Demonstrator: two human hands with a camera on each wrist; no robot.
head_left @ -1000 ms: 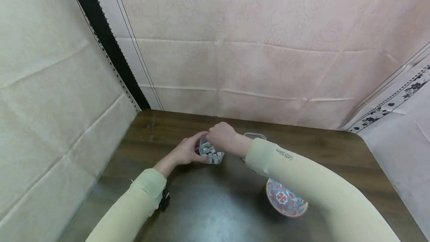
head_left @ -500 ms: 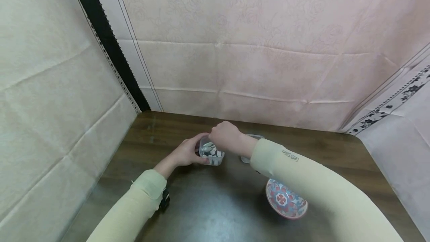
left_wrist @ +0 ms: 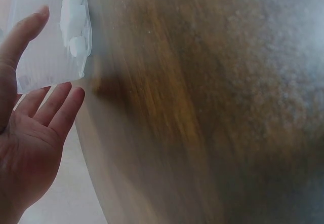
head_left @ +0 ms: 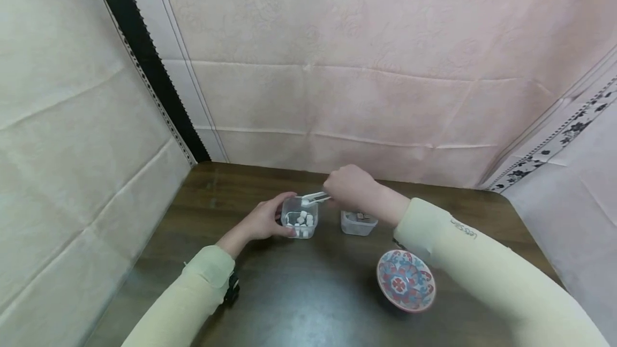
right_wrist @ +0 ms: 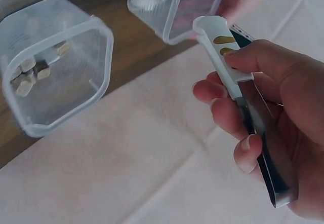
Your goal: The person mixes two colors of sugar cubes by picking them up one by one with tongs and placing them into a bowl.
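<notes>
My left hand grips a clear plastic container from its left side, thumb on the near wall. Small white pieces lie inside it. In the left wrist view the thumb and fingers sit on opposite sides of the container. My right hand holds small tongs with a metal body and white tips. These tips reach over the container's far right rim, where a white piece appears at them. Whether it is pinched I cannot tell for sure.
A second clear container stands to the right, partly under my right forearm, with several pale brownish pieces in it. A patterned red-and-blue bowl sits nearer on the wooden table. Cloth walls enclose the back and sides.
My right hand has moved right, off the left container, so the tongs now show. The second container and bowl are less covered by the right arm. My left hand keeps its hold.
</notes>
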